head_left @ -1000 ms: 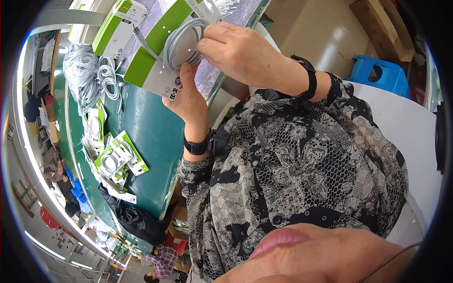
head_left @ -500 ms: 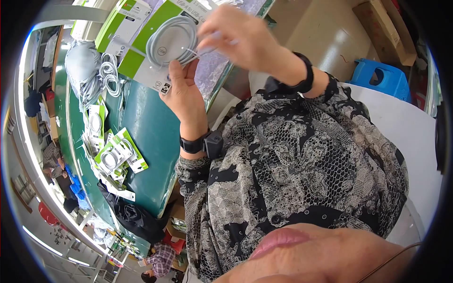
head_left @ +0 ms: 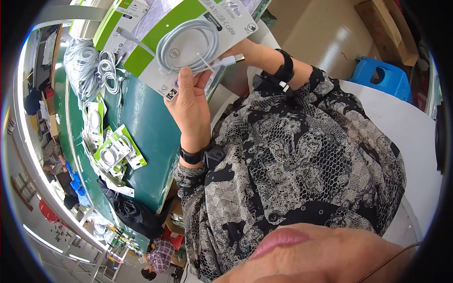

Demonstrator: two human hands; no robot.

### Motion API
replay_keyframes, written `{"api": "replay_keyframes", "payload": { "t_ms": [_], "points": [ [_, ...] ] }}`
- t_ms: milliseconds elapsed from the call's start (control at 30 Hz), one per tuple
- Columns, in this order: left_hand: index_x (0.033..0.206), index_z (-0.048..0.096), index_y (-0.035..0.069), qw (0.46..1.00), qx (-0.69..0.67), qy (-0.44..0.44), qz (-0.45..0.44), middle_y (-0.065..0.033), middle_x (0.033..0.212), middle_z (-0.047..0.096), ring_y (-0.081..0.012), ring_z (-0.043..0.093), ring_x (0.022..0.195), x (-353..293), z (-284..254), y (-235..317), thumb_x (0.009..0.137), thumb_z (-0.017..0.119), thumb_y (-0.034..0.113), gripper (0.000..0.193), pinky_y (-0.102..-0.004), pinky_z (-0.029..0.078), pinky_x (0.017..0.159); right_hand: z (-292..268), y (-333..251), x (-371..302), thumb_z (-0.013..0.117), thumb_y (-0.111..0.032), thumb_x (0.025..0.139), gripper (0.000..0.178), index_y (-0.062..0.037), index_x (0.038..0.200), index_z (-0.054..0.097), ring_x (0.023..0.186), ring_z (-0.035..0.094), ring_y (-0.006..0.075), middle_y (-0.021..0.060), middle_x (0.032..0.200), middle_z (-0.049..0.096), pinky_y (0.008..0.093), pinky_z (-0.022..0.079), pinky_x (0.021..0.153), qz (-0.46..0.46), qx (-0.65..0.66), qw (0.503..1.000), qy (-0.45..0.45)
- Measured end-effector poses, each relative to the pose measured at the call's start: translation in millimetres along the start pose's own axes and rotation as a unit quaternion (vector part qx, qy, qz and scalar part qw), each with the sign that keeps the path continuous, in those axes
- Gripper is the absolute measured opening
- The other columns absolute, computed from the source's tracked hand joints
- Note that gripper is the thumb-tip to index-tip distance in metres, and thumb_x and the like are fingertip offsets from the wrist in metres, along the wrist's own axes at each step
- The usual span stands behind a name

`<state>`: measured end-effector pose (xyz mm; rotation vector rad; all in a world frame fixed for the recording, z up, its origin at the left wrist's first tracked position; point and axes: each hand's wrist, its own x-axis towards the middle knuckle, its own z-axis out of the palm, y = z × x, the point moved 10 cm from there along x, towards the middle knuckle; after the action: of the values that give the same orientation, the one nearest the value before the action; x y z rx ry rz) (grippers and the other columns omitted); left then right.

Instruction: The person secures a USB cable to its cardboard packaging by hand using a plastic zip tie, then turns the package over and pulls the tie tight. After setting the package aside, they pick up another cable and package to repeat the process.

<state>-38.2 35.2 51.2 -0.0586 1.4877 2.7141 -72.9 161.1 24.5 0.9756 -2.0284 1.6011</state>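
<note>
My left hand (head_left: 191, 101) grips the lower edge of a green and white packaging card (head_left: 146, 59), thumb on its front and fingers behind. On the card lies a coiled light grey USB cable (head_left: 216, 41), with one plug (head_left: 232, 60) sticking out past the card's edge and the other end pointing to upper left. A thin white tie (head_left: 204, 61) crosses the coil near my thumb. My right hand (head_left: 250, 51) reaches behind the card's right side, its fingers hidden there.
On the green table (head_left: 146, 108) lie several carded cables (head_left: 115, 153), loose grey cable coils (head_left: 109, 73) and a bagged cable bundle (head_left: 82, 66). More cards (head_left: 120, 23) stand at the back. A black bag (head_left: 134, 217) hangs by the table edge. A blue stool (head_left: 380, 78) stands at right.
My right hand has left the cable's front by the tie and gone behind the card. The card has shifted slightly right, its face and the plug now uncovered. My left hand keeps its hold.
</note>
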Motion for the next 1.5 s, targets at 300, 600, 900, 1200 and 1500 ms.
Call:
{"api": "replay_keyframes", "payload": {
  "t_ms": [300, 600, 900, 1200, 1500],
  "points": [
    [0.123, 0.044, -0.003, 0.999, 0.035, -0.002, 0.013, -0.0161, 0.115, 0.058, -0.0283, 0.063, 0.1, -0.9, 14.0, 16.6, 0.094, 0.051, 0.007, 0.031, -0.0454, 0.055, 0.086, -1.8, 22.2, -18.7, 0.066, -0.004, 0.075, 0.018, -0.0052, 0.093, 0.062, 0.085, 0.061, 0.024, 0.0069, 0.09, 0.064, 0.0317, 0.049, 0.071, 0.235, 0.035, 0.971, 0.019],
    [0.126, 0.043, -0.006, 0.997, -0.015, -0.027, -0.065, -0.0168, 0.119, 0.055, -0.0319, 0.061, 0.102, 29.9, -5.1, -18.9, 0.095, 0.05, 0.01, 0.035, -0.0436, 0.052, 0.09, -70.6, -103.4, 22.4, 0.065, -0.01, 0.077, 0.013, -0.0094, 0.091, 0.065, 0.081, 0.057, 0.0212, 0.0019, 0.083, 0.058, 0.033, 0.045, 0.071, -0.04, -0.261, 0.964, 0.037],
    [0.12, 0.046, -0.013, 0.995, -0.003, -0.063, -0.082, -0.0189, 0.118, 0.055, -0.0261, 0.058, 0.106, 4.2, 20.0, -28.9, 0.096, 0.051, 0.011, 0.034, -0.0382, 0.05, 0.094, -69.4, -122.0, 29.4, 0.058, -0.012, 0.077, 0.019, -0.0117, 0.095, 0.063, 0.09, 0.052, 0.0225, 0.0028, 0.088, 0.054, 0.0353, 0.04, 0.083, -0.105, -0.338, 0.935, -0.028],
    [0.112, 0.052, -0.012, 0.99, 0.022, -0.113, -0.079, -0.0168, 0.111, 0.06, -0.0217, 0.062, 0.096, 12.6, 42.5, -48.4, 0.095, 0.051, 0.008, 0.027, -0.0309, 0.052, 0.09, -88.6, -141.6, 9.0, 0.06, -0.015, 0.074, 0.012, -0.0123, 0.085, 0.063, 0.089, 0.052, 0.0233, 0.0039, 0.086, 0.053, 0.0365, 0.039, 0.083, -0.084, -0.395, 0.914, 0.043],
    [0.109, 0.055, -0.011, 0.992, -0.016, -0.102, -0.065, -0.0158, 0.111, 0.061, -0.0201, 0.059, 0.101, -19.8, 17.6, -32.8, 0.096, 0.052, 0.011, 0.026, -0.0304, 0.048, 0.095, -46.0, -152.3, 6.2, 0.06, -0.016, 0.073, 0.006, -0.0115, 0.071, 0.057, 0.085, 0.053, 0.0235, 0.0045, 0.083, 0.052, 0.0369, 0.04, 0.077, -0.079, -0.389, 0.916, 0.054]
  ]
}}
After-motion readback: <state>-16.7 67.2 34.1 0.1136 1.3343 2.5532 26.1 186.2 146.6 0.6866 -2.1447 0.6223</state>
